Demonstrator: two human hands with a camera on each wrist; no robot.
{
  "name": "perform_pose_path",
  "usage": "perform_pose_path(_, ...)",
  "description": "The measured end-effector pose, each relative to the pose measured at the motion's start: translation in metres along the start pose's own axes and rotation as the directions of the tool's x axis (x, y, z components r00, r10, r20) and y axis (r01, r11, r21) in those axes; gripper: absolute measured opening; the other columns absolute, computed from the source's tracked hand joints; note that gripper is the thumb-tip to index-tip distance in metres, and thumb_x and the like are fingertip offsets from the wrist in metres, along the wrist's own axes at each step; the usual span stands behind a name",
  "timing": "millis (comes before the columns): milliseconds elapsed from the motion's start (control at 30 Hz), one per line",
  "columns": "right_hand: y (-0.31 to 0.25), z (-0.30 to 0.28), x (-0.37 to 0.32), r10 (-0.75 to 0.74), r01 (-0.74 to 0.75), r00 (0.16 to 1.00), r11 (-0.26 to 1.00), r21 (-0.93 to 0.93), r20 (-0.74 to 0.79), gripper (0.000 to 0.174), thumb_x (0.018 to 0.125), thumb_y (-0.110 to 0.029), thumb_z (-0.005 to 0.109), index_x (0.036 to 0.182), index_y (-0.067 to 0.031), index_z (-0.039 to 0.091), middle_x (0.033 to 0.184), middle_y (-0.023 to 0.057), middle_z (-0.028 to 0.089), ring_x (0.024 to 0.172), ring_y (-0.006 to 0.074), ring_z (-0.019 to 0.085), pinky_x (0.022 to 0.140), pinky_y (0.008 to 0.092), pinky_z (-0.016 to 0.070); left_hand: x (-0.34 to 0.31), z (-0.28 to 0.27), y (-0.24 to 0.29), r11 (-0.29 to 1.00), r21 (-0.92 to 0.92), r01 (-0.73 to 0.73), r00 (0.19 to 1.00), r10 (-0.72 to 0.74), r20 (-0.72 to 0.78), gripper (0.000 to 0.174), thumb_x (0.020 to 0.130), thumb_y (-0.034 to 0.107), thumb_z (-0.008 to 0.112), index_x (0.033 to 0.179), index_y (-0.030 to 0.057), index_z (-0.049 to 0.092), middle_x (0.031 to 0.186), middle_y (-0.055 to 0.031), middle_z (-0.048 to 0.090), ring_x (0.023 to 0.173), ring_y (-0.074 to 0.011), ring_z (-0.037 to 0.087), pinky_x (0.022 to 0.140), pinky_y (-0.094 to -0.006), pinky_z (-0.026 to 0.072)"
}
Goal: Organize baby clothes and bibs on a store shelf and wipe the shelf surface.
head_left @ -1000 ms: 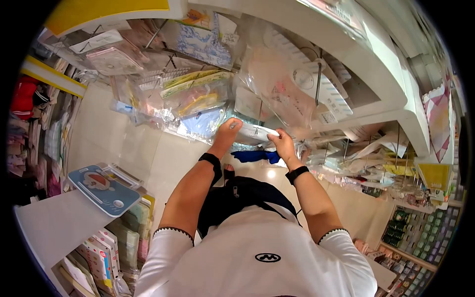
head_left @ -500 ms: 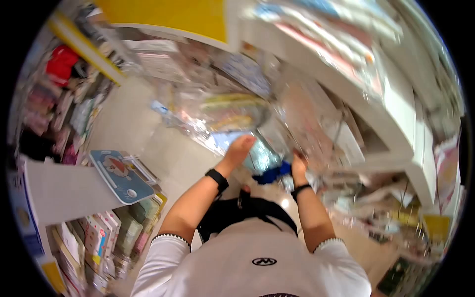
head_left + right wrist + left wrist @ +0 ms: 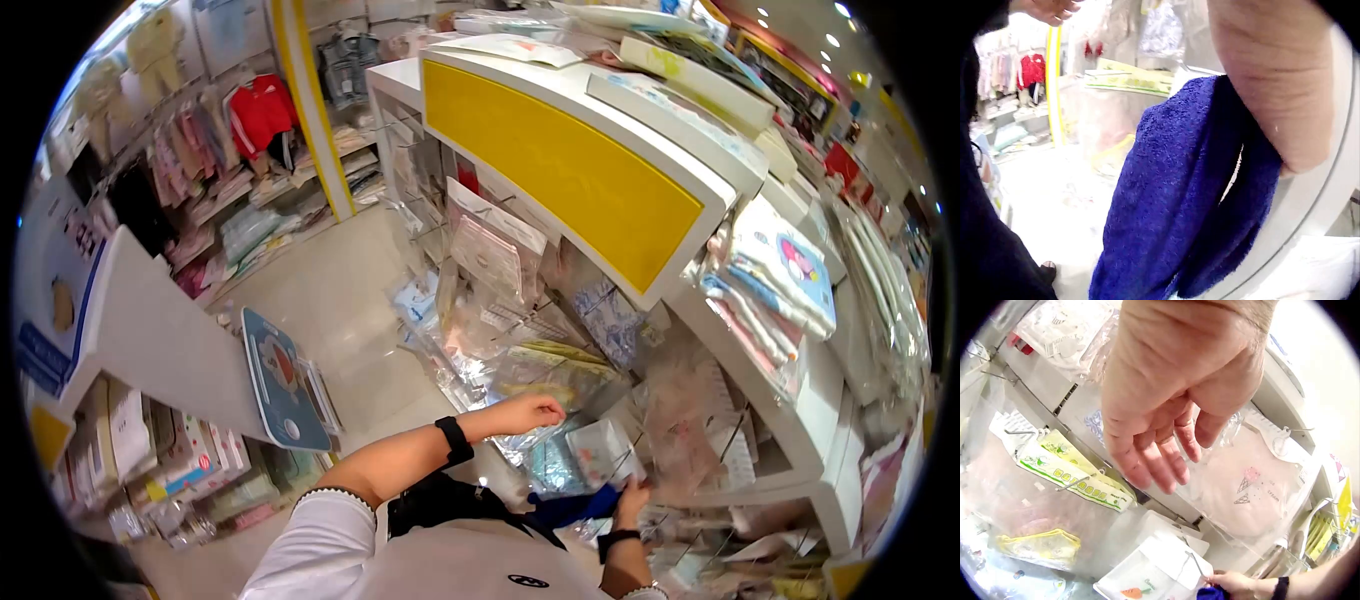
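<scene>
My left hand point(image 3: 525, 412) is raised in front of the hanging packets, its fingers loosely bent and holding nothing. In the left wrist view, a pink packet with an ice-cream print point(image 3: 1250, 481) and a yellow-green labelled packet point(image 3: 1072, 472) hang behind it. Lower to the right, my right hand point(image 3: 632, 498) grips a dark blue terry towel point(image 3: 1166, 181), which hangs down in folds. A white packet with a carrot print point(image 3: 1141, 572) hangs on a hook, its edge right at the right hand's fingertips. The right fingers are mostly hidden in the right wrist view.
A white shelf unit with a yellow panel point(image 3: 560, 165) rises ahead, with folded textiles point(image 3: 785, 265) stacked on it. On the left stands a white stand with a blue cartoon board point(image 3: 283, 378). Clothes, among them a red jacket point(image 3: 264, 115), hang beyond the tiled floor point(image 3: 310, 270).
The left hand has left the white packet that both hands held and drawn away to its left. The right hand keeps the blue towel. The head view has swung up and left.
</scene>
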State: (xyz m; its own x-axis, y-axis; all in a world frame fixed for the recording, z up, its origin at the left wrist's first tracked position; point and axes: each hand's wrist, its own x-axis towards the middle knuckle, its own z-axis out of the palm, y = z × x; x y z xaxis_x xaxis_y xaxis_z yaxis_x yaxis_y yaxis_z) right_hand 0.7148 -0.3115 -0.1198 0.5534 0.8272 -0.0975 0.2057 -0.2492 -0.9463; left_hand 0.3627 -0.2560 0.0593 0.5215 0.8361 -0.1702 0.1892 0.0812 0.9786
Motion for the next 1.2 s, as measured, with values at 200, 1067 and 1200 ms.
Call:
perform_pose_path(200,0.018,0.019,0.023,-0.020,0.057,0.975,0.985,0.163,-0.222,0.033,0.074,-0.001,0.056,0.106,0.0008,0.046,0.082,0.0081,0.054,0.061,0.0148,0.047,0.057,0.0287,0.0412,-0.020,-0.074,0.045,0.990,0.053,-0.131,0.990,0.127,0.058,0.022,0.089,0.017,0.052,0.105,0.0023,0.056,0.091,-0.0042,0.061,0.087,-0.0101,0.056,0.078,-0.0255,0.0446)
perform_pose_path(1067,-0.030,0.080,-0.202,0.284,-0.138,0.771,0.948,0.287,-0.569,0.015,0.082,-0.010,0.052,0.093,-0.0002,0.057,0.069,0.0035,0.054,0.056,0.0109,0.048,0.052,0.0244,0.0401,0.027,-0.420,0.341,-0.086,0.996,0.002,0.655,0.753,0.063,0.028,0.076,0.014,0.054,0.103,0.0127,0.060,0.109,-0.0099,0.058,0.103,-0.0284,0.053,0.085,-0.0381,0.0418)
perform_pose_path(1200,-0.029,0.089,-0.216,0.313,-0.153,0.756,0.938,0.310,-0.575,0.014,0.082,-0.009,0.051,0.092,-0.0005,0.056,0.066,0.0042,0.053,0.054,0.0116,0.049,0.050,0.0240,0.0396,0.041,-0.422,0.337,-0.024,0.996,-0.083,0.553,0.831,0.066,0.020,0.081,0.018,0.054,0.096,0.0083,0.063,0.100,-0.0129,0.061,0.091,-0.0279,0.058,0.077,-0.0361,0.0458)
